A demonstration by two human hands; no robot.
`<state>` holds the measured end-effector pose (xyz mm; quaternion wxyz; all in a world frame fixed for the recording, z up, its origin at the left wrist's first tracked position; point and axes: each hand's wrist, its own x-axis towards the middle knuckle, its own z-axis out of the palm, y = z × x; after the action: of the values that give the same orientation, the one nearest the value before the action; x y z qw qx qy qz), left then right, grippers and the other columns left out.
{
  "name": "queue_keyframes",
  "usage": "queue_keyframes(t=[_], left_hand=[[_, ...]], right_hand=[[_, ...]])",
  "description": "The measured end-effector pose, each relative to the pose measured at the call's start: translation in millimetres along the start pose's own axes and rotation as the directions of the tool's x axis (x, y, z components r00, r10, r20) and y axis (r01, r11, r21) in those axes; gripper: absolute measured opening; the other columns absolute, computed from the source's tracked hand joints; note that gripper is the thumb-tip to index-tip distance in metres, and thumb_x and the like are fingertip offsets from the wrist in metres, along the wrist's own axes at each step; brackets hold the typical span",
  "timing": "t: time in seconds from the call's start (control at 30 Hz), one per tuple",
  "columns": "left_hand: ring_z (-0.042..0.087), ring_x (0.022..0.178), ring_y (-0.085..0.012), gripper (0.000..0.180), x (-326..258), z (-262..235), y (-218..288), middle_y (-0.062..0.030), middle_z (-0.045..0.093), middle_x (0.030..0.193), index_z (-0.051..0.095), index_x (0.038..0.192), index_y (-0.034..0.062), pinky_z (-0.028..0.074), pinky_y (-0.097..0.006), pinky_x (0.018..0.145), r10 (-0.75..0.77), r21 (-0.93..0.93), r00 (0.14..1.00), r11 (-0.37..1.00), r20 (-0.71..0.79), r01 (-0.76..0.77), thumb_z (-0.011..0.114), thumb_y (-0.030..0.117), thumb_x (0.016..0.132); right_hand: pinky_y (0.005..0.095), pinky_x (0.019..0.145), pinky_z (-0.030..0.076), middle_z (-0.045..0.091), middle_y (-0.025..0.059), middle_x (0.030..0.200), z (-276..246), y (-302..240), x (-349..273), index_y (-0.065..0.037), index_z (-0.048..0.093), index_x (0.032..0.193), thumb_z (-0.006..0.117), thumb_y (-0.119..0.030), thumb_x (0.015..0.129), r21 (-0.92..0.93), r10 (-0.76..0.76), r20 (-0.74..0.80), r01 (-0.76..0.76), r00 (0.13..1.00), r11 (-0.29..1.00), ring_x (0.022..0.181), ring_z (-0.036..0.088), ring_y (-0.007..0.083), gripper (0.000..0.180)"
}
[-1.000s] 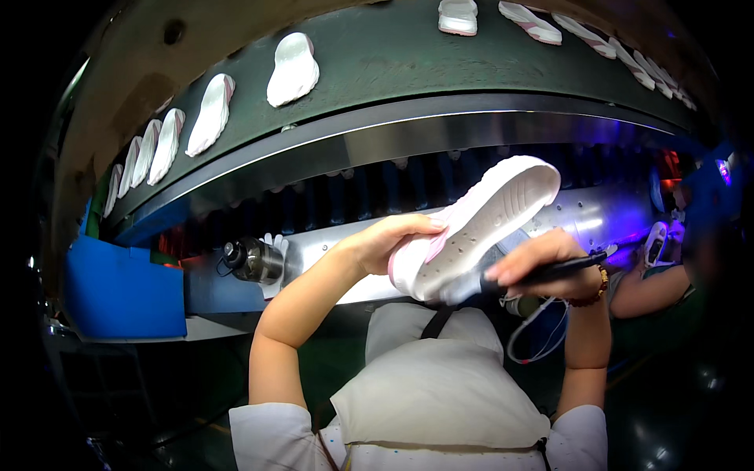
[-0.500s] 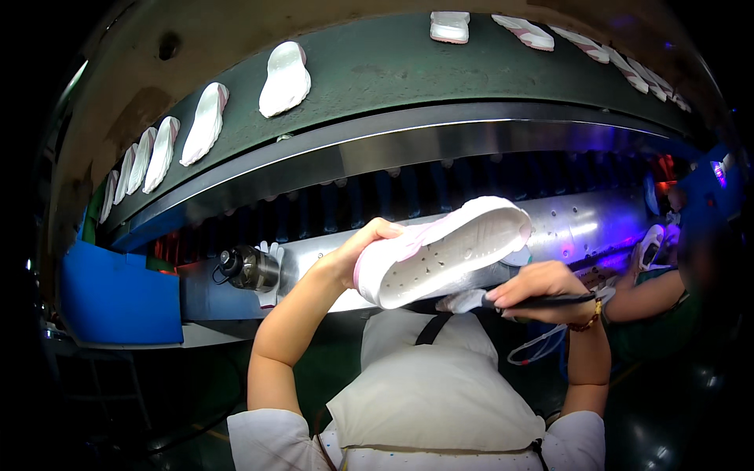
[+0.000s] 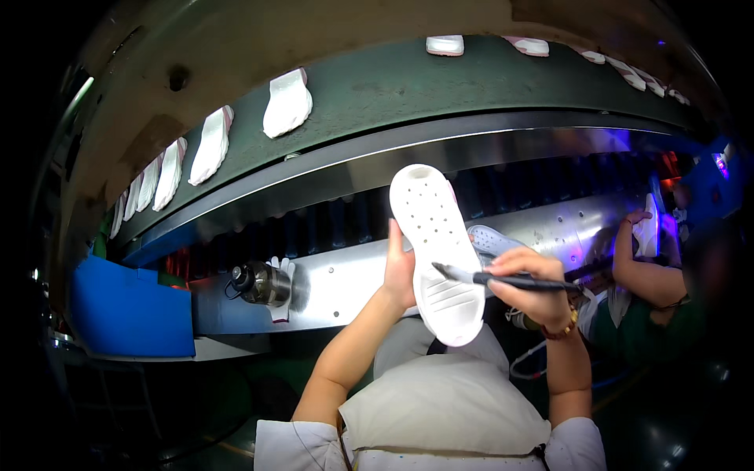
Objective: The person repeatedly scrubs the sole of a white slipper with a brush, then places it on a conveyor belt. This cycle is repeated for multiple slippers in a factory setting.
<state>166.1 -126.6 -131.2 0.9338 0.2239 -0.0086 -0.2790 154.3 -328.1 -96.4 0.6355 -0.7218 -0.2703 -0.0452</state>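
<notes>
Upright in front of me is a white shoe sole (image 3: pixel 432 216) with small holes in its upper part and slanted grooves in its lower part. My left hand (image 3: pixel 400 275) grips it along its left edge, thumb up and fingers behind. My right hand (image 3: pixel 534 286) is closed round the black handle of a brush (image 3: pixel 463 274). The brush's narrow tip lies over the lower half of the sole; whether it touches cannot be made out. Behind the right hand, a pale bluish sole-shaped piece with holes (image 3: pixel 488 238) shows on the metal bench.
The metal bench (image 3: pixel 353 271) holds a dark bottle (image 3: pixel 259 283) beside a white glove (image 3: pixel 283 302). Beyond it, a green conveyor belt (image 3: pixel 369 86) carries several white soles (image 3: pixel 288 104). A blue panel (image 3: pixel 129 310) stands left. A co-worker's arm (image 3: pixel 648 271) is at right.
The sole has swung from a slanted position to upright, its holed face turned toward me. My right hand has brought the brush up and left, over the sole.
</notes>
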Motion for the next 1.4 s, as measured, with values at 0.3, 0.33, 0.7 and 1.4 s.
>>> queue_keyframes(t=[0.3, 0.33, 0.7, 1.4], left_hand=[[0.044, 0.108, -0.0307, 0.082, -4, 2, 10, -0.0145, 0.043, 0.121, 0.030, 0.128, 0.0094, 0.036, -0.045, 0.091, 0.147, -0.008, 0.961, 0.988, -0.233, -0.153, 0.012, 0.070, 0.075], [0.045, 0.106, -0.0357, 0.085, -7, 3, 13, -0.0187, 0.043, 0.119, 0.031, 0.127, 0.0092, 0.036, -0.049, 0.089, 0.162, -0.029, 0.957, 0.984, -0.241, -0.174, 0.011, 0.072, 0.073], [0.046, 0.104, -0.0347, 0.080, -5, 27, 26, -0.0182, 0.045, 0.114, 0.030, 0.126, 0.0098, 0.040, -0.047, 0.086, 0.371, 0.090, 0.916, 0.928, -0.153, -0.361, 0.018, 0.070, 0.075], [0.047, 0.103, -0.0371, 0.066, -6, 42, 7, -0.0172, 0.038, 0.124, 0.027, 0.129, 0.0098, 0.037, -0.055, 0.086, 0.331, 0.138, 0.931, 0.926, 0.154, -0.352, 0.028, 0.055, 0.081]], right_hand=[[0.0285, 0.060, 0.046, 0.060, 0.0072, 0.069, 26, -31, -13, -0.006, 0.058, 0.069, 0.066, -0.004, 0.059, -0.192, -0.247, 0.237, 0.295, 0.939, 0.936, 0.067, 0.059, 0.0200, 0.013], [0.0284, 0.060, 0.046, 0.060, 0.0070, 0.069, 19, -36, -14, -0.006, 0.058, 0.068, 0.066, -0.004, 0.060, -0.128, -0.191, 0.294, 0.236, 0.936, 0.963, 0.067, 0.059, 0.0196, 0.012], [0.0275, 0.073, 0.044, 0.062, 0.0081, 0.079, 6, -17, -2, -0.004, 0.063, 0.079, 0.069, -0.001, 0.060, 0.188, -0.070, 0.124, 0.046, 0.990, 0.981, 0.081, 0.056, 0.0197, 0.020], [0.0293, 0.079, 0.042, 0.062, 0.0119, 0.086, 6, -9, -1, 0.001, 0.061, 0.083, 0.065, 0.004, 0.064, 0.523, -0.045, 0.232, -0.086, 0.972, 0.848, 0.083, 0.057, 0.0177, 0.020]])
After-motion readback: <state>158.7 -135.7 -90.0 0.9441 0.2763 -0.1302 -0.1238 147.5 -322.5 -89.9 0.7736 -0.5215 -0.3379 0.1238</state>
